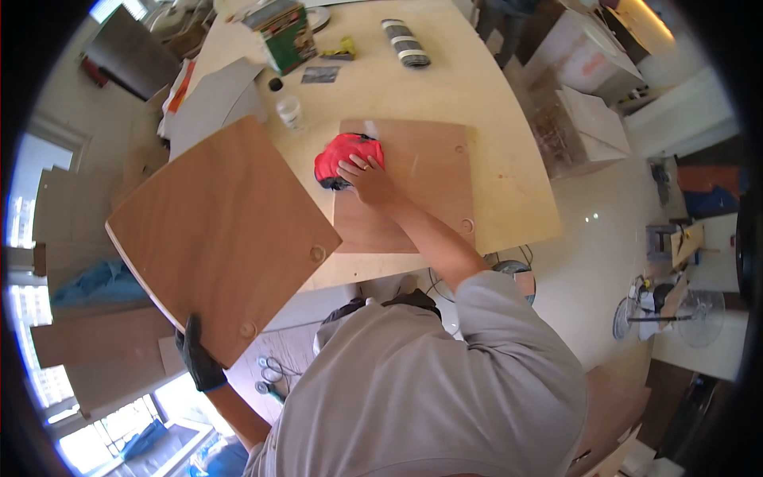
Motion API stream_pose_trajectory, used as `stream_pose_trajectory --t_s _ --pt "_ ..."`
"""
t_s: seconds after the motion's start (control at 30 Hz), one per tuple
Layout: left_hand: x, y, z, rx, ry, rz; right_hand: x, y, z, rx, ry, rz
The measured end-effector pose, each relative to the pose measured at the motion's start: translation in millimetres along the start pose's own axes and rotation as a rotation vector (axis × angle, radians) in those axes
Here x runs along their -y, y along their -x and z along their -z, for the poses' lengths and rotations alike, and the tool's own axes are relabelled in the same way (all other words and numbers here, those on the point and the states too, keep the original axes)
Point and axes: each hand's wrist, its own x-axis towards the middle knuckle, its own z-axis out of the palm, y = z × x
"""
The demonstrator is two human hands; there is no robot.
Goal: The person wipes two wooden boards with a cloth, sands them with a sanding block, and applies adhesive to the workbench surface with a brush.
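Note:
My left hand [198, 354] wears a dark glove and grips a brown wooden panel [218, 230] by its lower edge. That panel is tilted up off the table, with two round recesses near its lower right edge. My right hand [369, 181], bare with a ring on one finger, is closed over the right edge of a bunched red cloth [347, 155] with black parts. The cloth lies across the left edge of a second wooden panel [413, 191], which is flat on the table and has round recesses along its right side.
The pale wooden table [513, 187] carries a clear bottle [289, 111], a green box [286, 44], a yellow tool [342, 51], a dark flat piece [320, 75] and a grey roll [406, 44]. A fan [699, 318] stands at right. Another person's legs [502, 32] show beyond the table.

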Motion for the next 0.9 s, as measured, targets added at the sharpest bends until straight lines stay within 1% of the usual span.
stream_pose_trajectory --t_s 0.03,0.1,0.17,0.23,0.3,0.33,0.37,0.4,0.47,0.57,0.6,0.63,0.67,0.7,0.73,0.8,0.83,0.87,0.9 --pt "3 -1 -3 0.015 0.028 -0.029 -22 3 -7 -0.033 0.073 -0.076" --pt "5 -4 -9 0.009 0.016 -0.009 -80 6 -18 -0.077 0.199 -0.197" --pt "7 12 3 0.0 -0.016 0.064 -93 25 32 -0.061 0.048 -0.372" --pt "10 6 -8 0.005 -0.006 0.132 -98 53 48 -0.042 0.07 -0.275" --pt "0 15 -39 0.06 0.03 0.06 -100 81 57 -0.009 0.081 -0.289" --pt "28 2 -21 0.05 0.031 0.178 -103 94 62 -0.009 0.07 -0.267" --pt "23 2 -30 0.077 -0.008 0.187 -107 108 69 -0.007 0.058 -0.247" --pt "36 -2 -30 -0.012 -0.043 0.213 -108 120 80 0.027 0.068 -0.248" --pt "53 -12 -28 0.111 0.04 0.223 -124 147 99 0.05 0.085 -0.238" --pt "50 -15 -46 0.183 0.086 0.313 -156 198 128 0.014 0.034 -0.243" --pt "61 -17 -48 0.199 0.109 0.341 -162 210 142 0.03 0.069 -0.23" --pt "53 -14 -57 0.191 0.025 0.369 -174 222 143 0.026 0.138 -0.246" --pt "54 -15 -60 0.208 -0.002 0.359 -184 232 146 0.007 0.123 -0.269" --pt "55 -16 -66 0.183 0.005 0.392 -198 248 149 0.004 0.147 -0.288" --pt "62 -21 -67 0.242 0.044 0.439 -206 255 150 -0.001 0.184 -0.326" --pt "68 -25 -75 0.319 0.171 0.447 -204 249 134 -0.02 0.276 -0.47" --pt "66 -29 -77 0.266 0.055 0.447 -204 251 134 -0.036 0.342 -0.567" --pt "66 -33 -82 0.234 -0.058 0.448 -159 216 139 -0.217 0.142 -0.563" --pt "83 -45 -75 0.339 0.044 0.44 -161 222 114 -0.203 0.34 -0.312"
